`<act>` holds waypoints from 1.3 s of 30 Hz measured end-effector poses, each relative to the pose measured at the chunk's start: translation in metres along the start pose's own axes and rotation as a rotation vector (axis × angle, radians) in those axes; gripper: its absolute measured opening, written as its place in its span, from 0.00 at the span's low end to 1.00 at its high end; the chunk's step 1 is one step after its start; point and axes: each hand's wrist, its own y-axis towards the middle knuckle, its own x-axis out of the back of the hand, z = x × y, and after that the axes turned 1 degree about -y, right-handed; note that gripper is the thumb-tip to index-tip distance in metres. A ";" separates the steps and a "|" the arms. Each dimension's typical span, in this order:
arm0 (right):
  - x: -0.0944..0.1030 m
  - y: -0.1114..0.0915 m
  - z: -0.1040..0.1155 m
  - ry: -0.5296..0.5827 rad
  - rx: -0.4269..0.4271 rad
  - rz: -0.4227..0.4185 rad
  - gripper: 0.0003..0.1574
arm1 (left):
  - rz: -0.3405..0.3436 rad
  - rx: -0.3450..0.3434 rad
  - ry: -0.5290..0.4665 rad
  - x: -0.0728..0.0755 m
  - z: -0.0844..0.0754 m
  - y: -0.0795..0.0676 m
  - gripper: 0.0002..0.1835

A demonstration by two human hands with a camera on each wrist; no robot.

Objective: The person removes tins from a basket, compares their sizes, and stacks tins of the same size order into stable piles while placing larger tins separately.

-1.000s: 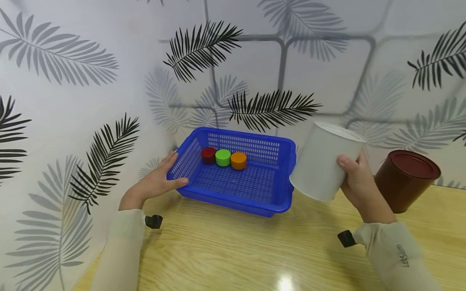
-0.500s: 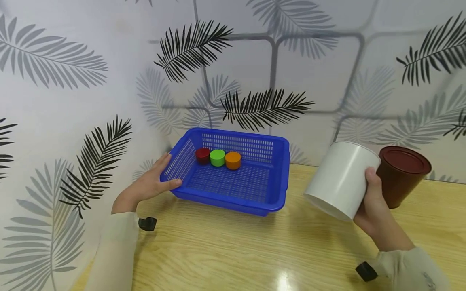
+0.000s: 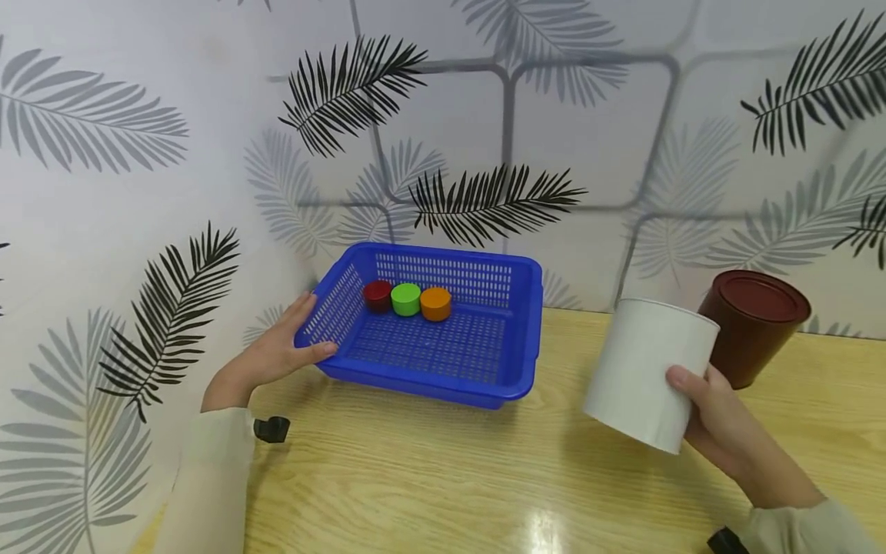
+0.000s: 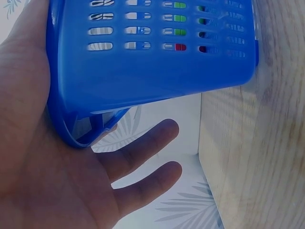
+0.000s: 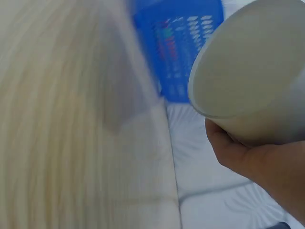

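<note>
My right hand (image 3: 720,419) grips a white cylindrical canister (image 3: 651,369) from its right side, thumb across the front. The canister is tilted and held above the table; in the right wrist view its pale round lower end (image 5: 248,62) looks hollow. At left, my left hand (image 3: 273,350) rests against the left end of a blue perforated plastic basket (image 3: 422,388), thumb on the near rim and fingers straight along the outside. Inside the basket, three short round pieces stand in a row: dark red (image 3: 378,295), bright green (image 3: 405,299) and orange (image 3: 436,304).
A dark brown canister (image 3: 754,327) with a flat round top stands behind the white one at the right. The wood-grain table (image 3: 415,477) meets a leaf-patterned wall covering (image 3: 567,261) behind the basket and another on the left.
My right hand has carried the white canister away from the basket, right and down toward the front, and its tilt has changed. The left hand stays at the basket; the head view has shifted slightly.
</note>
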 end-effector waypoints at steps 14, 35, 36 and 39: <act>0.043 -0.048 0.008 -0.809 0.146 -0.160 0.61 | 0.019 -0.002 -0.027 -0.003 -0.006 0.000 0.56; 0.102 -0.075 0.019 -0.946 0.197 -0.305 0.72 | 0.016 -0.013 -0.009 0.000 -0.002 -0.004 0.55; 0.102 -0.074 0.019 -0.950 0.192 -0.303 0.73 | 0.014 -0.011 -0.007 0.000 -0.002 -0.004 0.55; 0.105 -0.073 0.019 -0.951 0.197 -0.301 0.74 | 0.016 -0.013 -0.009 -0.001 -0.004 -0.002 0.56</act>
